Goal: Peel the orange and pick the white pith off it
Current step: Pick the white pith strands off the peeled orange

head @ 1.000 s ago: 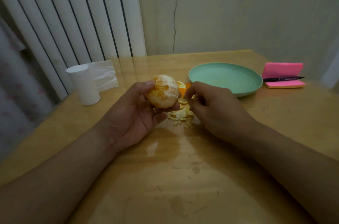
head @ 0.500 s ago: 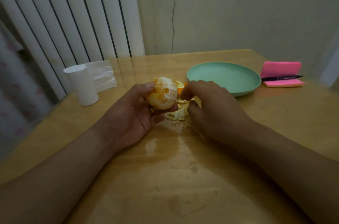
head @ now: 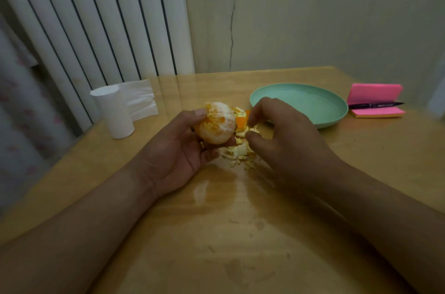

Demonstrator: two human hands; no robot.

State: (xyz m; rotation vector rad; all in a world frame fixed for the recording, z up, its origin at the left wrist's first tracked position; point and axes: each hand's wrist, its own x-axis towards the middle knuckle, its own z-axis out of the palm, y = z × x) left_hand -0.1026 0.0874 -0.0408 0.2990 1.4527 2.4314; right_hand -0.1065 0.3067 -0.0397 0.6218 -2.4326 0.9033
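Grips the mostly peeled orange (head: pixel 216 125) in the left hand (head: pixel 173 156), just left of the green plate (head: pixel 310 103), and poises the right hand (head: pixel 284 139) between fruit and plate, curled toward the fruit's right side, perhaps pinching something, too blurred to tell.

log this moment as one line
stage: pith picking | left hand: grips peeled orange with white pith patches | right hand: curled beside it, pinch unclear | peel scraps: piled on wooden table between hands
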